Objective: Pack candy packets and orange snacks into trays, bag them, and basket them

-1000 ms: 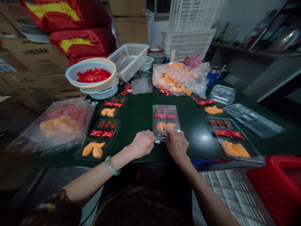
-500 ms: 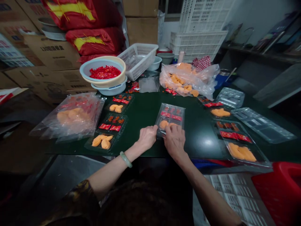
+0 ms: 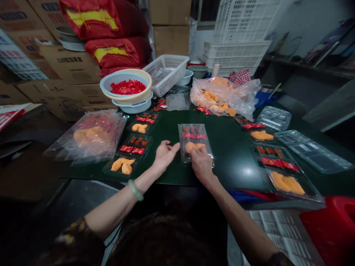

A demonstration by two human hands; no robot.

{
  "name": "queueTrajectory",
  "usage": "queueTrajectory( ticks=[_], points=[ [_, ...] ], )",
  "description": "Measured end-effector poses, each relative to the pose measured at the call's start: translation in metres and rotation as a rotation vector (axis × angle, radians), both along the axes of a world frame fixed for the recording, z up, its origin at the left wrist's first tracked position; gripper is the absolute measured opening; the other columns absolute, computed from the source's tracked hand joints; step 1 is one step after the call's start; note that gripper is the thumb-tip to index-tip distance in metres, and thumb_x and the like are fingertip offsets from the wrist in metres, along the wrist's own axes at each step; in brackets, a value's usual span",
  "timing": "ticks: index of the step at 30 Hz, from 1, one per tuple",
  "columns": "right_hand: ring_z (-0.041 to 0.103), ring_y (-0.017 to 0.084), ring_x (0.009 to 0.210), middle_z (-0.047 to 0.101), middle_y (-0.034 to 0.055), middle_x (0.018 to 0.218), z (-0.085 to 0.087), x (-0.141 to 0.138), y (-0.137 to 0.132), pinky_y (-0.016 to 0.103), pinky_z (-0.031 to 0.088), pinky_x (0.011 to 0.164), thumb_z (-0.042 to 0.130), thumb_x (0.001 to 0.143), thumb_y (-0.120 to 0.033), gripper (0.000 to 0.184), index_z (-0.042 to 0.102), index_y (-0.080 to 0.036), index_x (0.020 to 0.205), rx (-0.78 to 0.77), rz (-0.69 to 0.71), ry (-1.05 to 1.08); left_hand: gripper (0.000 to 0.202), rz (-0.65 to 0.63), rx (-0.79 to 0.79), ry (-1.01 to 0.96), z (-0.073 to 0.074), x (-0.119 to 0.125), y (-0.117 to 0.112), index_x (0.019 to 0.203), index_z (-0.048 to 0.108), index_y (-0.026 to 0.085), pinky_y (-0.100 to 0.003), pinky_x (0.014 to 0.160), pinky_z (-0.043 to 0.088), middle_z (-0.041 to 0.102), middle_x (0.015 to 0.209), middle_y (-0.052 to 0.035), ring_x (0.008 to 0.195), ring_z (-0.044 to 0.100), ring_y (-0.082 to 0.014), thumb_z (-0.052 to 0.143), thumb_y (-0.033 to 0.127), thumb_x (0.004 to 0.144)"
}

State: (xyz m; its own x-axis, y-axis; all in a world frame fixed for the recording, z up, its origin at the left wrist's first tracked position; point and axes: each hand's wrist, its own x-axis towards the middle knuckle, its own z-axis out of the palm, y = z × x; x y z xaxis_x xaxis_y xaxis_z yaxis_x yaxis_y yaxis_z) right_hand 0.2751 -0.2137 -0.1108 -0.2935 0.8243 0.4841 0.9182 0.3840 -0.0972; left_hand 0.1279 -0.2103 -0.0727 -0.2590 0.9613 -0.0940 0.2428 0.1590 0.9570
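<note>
In front of me lies a tray in a clear plastic bag [image 3: 194,133]. Small brown pieces sit at its top, red packets across its middle and orange pieces at its near end. My right hand [image 3: 203,164] is closed over the near right part of this bagged tray, its fingers curled down over the orange pieces. To its left, my left hand [image 3: 165,154] is open and holds nothing; thumb and fingers are apart, close to the bag's left edge. A filled tray [image 3: 130,151] without a bag stands left of my left hand.
Filled clear bags [image 3: 90,136] are piled at left. Behind stand a basin of red packets [image 3: 128,87], a white basket [image 3: 169,75] and a bag of orange pieces [image 3: 215,96]. Filled trays [image 3: 280,162] and blank clear trays [image 3: 316,151] lie right. A red stool-like object [image 3: 330,221] is below.
My left hand has let go of the bagged tray's edge, moved left and opened. The bagged tray has turned slightly and shifted left. My right hand stays at its near end.
</note>
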Motion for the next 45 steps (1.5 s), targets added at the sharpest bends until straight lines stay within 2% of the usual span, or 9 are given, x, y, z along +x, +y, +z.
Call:
queueTrajectory(
  ticks=[5, 11, 17, 19, 24, 30, 35, 40, 45],
  points=[
    [0.046, 0.021, 0.075, 0.057, 0.0057, 0.064, 0.008, 0.000, -0.006, 0.029, 0.033, 0.058, 0.042, 0.088, -0.013, 0.024, 0.062, -0.020, 0.076, 0.148, 0.051, 0.057, 0.025, -0.146, -0.345, -0.452, 0.001, 0.034, 0.034, 0.083, 0.056, 0.007, -0.023, 0.037, 0.042, 0.054, 0.052, -0.0017, 0.040, 0.055, -0.0148, 0.066, 0.028, 0.073],
    [0.049, 0.022, 0.076, 0.060, 0.0100, 0.078, 0.017, 0.042, -0.028, 0.031, 0.034, 0.063, 0.043, 0.087, -0.019, 0.020, 0.058, -0.017, 0.075, 0.211, -0.218, 0.103, 0.010, -0.090, -0.279, -0.551, 0.003, 0.036, 0.034, 0.079, 0.056, 0.007, -0.020, 0.034, 0.039, 0.061, 0.055, -0.0061, 0.040, 0.059, -0.0161, 0.062, 0.014, 0.076],
    [0.050, 0.014, 0.054, 0.054, 0.0005, 0.061, 0.035, 0.042, -0.039, 0.027, 0.036, 0.053, 0.044, 0.084, -0.022, 0.010, 0.051, -0.019, 0.077, 0.075, -0.227, 0.483, 0.016, -0.006, -0.097, -0.597, 0.035, -0.001, 0.021, 0.077, 0.053, 0.010, -0.017, 0.029, 0.030, 0.059, 0.052, -0.0017, 0.036, 0.057, -0.0143, 0.067, 0.016, 0.073],
    [0.055, 0.014, 0.058, 0.058, 0.0022, 0.073, 0.052, 0.023, -0.042, 0.026, 0.040, 0.052, 0.049, 0.081, -0.027, 0.008, 0.049, -0.020, 0.084, 0.028, -0.172, 0.702, 0.015, -0.016, -0.028, -0.611, 0.049, -0.017, 0.014, 0.076, 0.051, 0.011, -0.017, 0.028, 0.028, 0.058, 0.052, -0.0001, 0.035, 0.056, -0.0131, 0.065, 0.016, 0.074],
    [0.064, 0.018, 0.069, 0.064, 0.0064, 0.089, 0.089, -0.036, -0.040, 0.026, 0.050, 0.049, 0.067, 0.070, -0.035, 0.053, 0.039, -0.021, 0.113, -0.363, 0.122, 1.175, 0.011, -0.031, 0.084, -0.652, 0.078, -0.062, -0.010, 0.074, 0.051, 0.012, -0.016, 0.028, 0.027, 0.055, 0.051, 0.0014, 0.034, 0.054, -0.0107, 0.062, 0.014, 0.076],
    [0.061, 0.014, 0.053, 0.064, -0.0006, 0.062, 0.112, -0.114, -0.023, 0.024, 0.050, 0.048, 0.065, 0.069, -0.027, 0.032, 0.049, -0.019, 0.096, -0.512, 0.343, 1.249, 0.012, 0.029, 0.092, -0.604, 0.111, -0.148, -0.032, 0.079, 0.059, 0.012, -0.018, 0.032, 0.034, 0.061, 0.058, -0.0017, 0.037, 0.054, -0.0105, 0.067, 0.019, 0.072],
    [0.057, 0.011, 0.047, 0.061, -0.0039, 0.058, 0.121, -0.205, 0.004, 0.022, 0.046, 0.045, 0.056, 0.071, -0.023, 0.021, 0.044, -0.020, 0.089, -0.643, 0.622, 1.259, 0.018, 0.206, 0.116, -0.299, 0.139, -0.238, -0.028, 0.076, 0.062, 0.010, -0.019, 0.042, 0.038, 0.060, 0.058, -0.0011, 0.041, 0.051, -0.0065, 0.073, 0.021, 0.067],
    [0.052, 0.011, 0.046, 0.054, -0.0058, 0.054, 0.096, -0.274, 0.029, 0.021, 0.040, 0.043, 0.052, 0.067, -0.019, 0.014, 0.044, -0.021, 0.079, -0.682, 0.556, 0.987, 0.026, 0.345, -0.073, 0.258, 0.129, -0.305, -0.008, 0.059, 0.060, 0.011, -0.021, 0.043, 0.026, 0.043, 0.040, 0.0043, 0.040, 0.037, -0.0062, 0.081, 0.025, 0.056],
    [0.049, 0.011, 0.050, 0.052, -0.0061, 0.056, 0.106, -0.257, 0.038, 0.020, 0.037, 0.044, 0.070, 0.060, -0.037, 0.037, 0.053, -0.022, 0.090, -0.914, 0.643, 0.781, 0.033, 0.308, -0.264, 0.160, 0.122, -0.339, 0.003, 0.078, 0.065, 0.014, -0.026, 0.055, 0.038, 0.062, 0.068, -0.0034, 0.063, 0.055, -0.0165, 0.079, 0.033, 0.055]
  ],
)
